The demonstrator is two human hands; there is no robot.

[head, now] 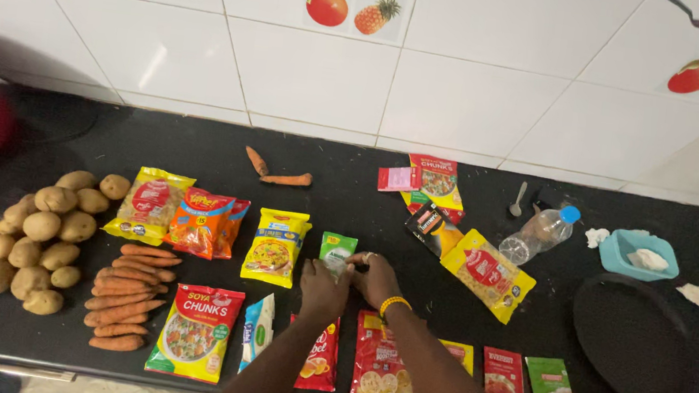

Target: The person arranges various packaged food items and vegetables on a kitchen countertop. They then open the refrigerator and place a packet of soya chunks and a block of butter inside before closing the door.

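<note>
Left hand (pixel 322 288) and right hand (pixel 375 278) pinch a small green-and-white flat sachet (pixel 336 252), fingers closed on its lower edge | sachet lies flat mid black stone counter (pixel 54 138), beside yellow noodle packet (pixel 276 247), in line with the packet rows

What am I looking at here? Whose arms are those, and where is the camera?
The camera sits on a person's head and looks down, so the two arms are that person's own. There is no machine. Their left hand and right hand meet at a small green packet on a black counter. The fingers seem to pinch it, though the exact grip is hard to see. Around it lie potatoes, carrots, many colourful snack packets like the yellow one, and a plastic bottle.
</note>
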